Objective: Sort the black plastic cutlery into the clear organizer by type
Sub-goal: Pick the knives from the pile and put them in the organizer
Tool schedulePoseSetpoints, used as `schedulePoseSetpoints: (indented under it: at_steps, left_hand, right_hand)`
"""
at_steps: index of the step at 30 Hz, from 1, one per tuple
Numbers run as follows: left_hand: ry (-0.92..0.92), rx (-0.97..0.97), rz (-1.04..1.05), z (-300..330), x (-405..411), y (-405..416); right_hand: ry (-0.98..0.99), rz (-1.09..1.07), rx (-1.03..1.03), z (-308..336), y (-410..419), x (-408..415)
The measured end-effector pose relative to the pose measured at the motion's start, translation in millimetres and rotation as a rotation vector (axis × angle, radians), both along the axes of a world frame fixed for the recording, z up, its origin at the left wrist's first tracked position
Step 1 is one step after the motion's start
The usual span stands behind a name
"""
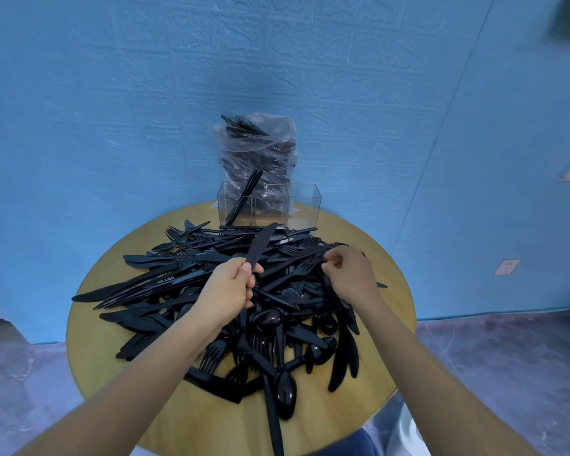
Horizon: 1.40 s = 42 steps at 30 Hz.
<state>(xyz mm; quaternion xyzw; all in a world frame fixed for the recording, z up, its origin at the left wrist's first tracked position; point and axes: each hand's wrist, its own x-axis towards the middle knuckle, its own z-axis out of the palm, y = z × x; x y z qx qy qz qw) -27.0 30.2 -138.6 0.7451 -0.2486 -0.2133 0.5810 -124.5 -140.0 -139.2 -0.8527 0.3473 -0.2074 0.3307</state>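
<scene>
Gripping a black knife by its handle end, the left hand has fingers curled round it; blade points up and away toward the clear organizer, tip just short of its front wall. The lower handle is hidden inside the fist.

Right hand sits on the right side of the cutlery pile, fingers curled, pinching something black at the fingertips. Looks like a fork, but the hand covers most of it, so type is not certain.

Pile: knives, forks and spoons all tangled, covering most of the round wooden table. Pieces overlap so heavily that individual items in the middle can't be separated out. Both forearms cross over the near part and hide some of it. One spoon lies at the near edge; its handle runs toward the bottom of the frame.

Organizer stands at the far edge of the table, compartments side by side. Left compartment holds one tilted black piece; type unreadable. Other compartments are hard to judge because a plastic bag of cutlery stands right behind and shows through the clear walls.

Table's near edge is cut off at bottom of frame.
</scene>
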Motion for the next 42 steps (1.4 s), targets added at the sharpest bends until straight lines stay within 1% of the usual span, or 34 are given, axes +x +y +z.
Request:
schedulePoseSetpoints:
  at_steps: [4, 7, 9, 12, 17, 21, 26, 29, 31, 34, 36, 40, 42]
  left_hand:
    - [0.005, -0.030, 0.025, -0.8, -0.5, -3.7]
    - [-0.008, -0.036, 0.023, -2.0, 1.6, -7.5]
    - [-0.023, -0.034, 0.020, -2.2, 2.3, -10.2]
    - [-0.036, -0.035, 0.016, -2.3, 1.6, -13.9]
    - [-0.031, -0.035, 0.017, -4.1, 1.4, -16.1]
    - [-0.013, -0.045, 0.010, -4.9, 4.0, -18.4]
    - [0.026, -0.065, 0.013, -5.3, 7.5, -21.2]
    - [0.049, -0.084, 0.036, -5.2, 10.9, -21.6]
    - [0.073, -0.101, 0.063, -3.9, 13.0, -22.8]
    - [0.129, -0.138, 0.111, -2.0, 15.2, -24.7]
    - [0.152, -0.164, 0.140, -1.1, 17.0, -25.7]
    - [0.191, -0.217, 0.192, -0.7, 22.0, -28.6]
    - [0.204, -0.231, 0.209, -1.7, 23.1, -29.1]
  right_hand:
    - [0.151, -0.055, -0.040, -15.1, -4.0, -3.2]
    - [0.222, -0.059, -0.078, -21.5, -3.6, -2.1]
    - [0.227, -0.052, -0.072, -24.0, -4.1, -0.2]
    - [0.169, -0.058, -0.012, -24.3, -5.4, 3.3]
    - [-0.045, -0.044, 0.067, -14.2, -8.9, 7.3]
    - [-0.247, -0.021, 0.103, 11.1, -7.3, 9.7]
    - [-0.573, -0.031, 0.152, 49.4, -7.1, 9.2]
    - [-0.748, -0.047, 0.311, 59.4, -2.9, 5.8]
    - [-0.801, -0.052, 0.457, 57.0, 2.3, 5.3]
    - [-0.775, -0.048, 0.633, 44.7, 11.2, 5.9]
    - [-0.688, 0.018, 0.695, 36.5, 18.2, 6.4]
    - [-0.391, 0.201, 0.634, 21.9, 30.7, 10.1]
    - [-0.299, 0.265, 0.603, 16.6, 34.8, 13.9]
